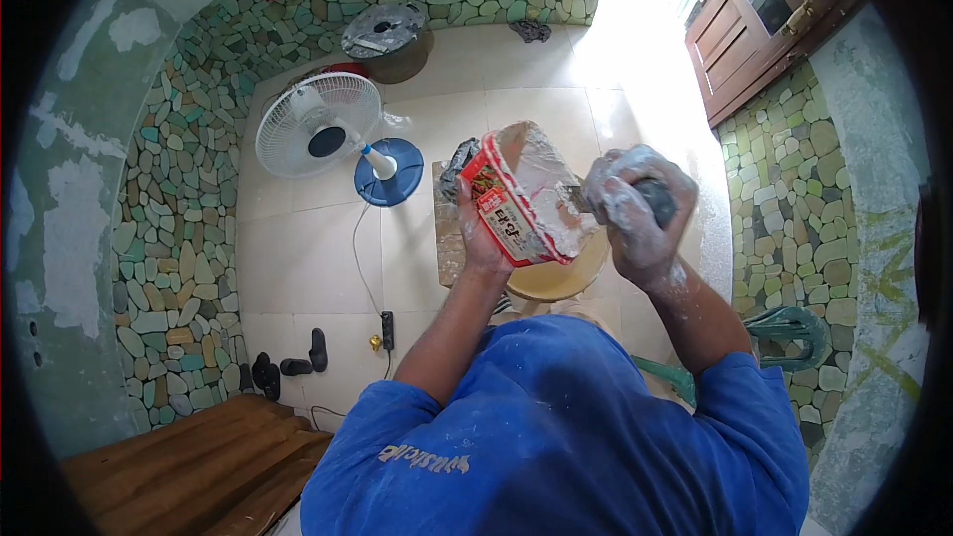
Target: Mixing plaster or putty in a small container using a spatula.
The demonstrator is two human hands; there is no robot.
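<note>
My left hand (482,237) grips a red rectangular plastic tub (515,232) by its side and tilts it to the right. White putty-like paste (530,164) coats the inside walls. Smeared with the same paste, my right hand (631,244) is closed around the dark handle (657,201) of what looks like a putty knife. Its metal blade (574,199) reaches into the tub's open mouth against the paste. Below the tub is a round yellow basin (549,284), partly covered by it and my hands.
A worn board (449,246) with a dark plastic bag (459,167) lies left of the basin. Further left stands a fan (319,126), its cord running to a power strip (387,330). A lidded bucket (394,63), slippers (296,366), a green plastic chair (789,327) and an open door (752,22) surround me.
</note>
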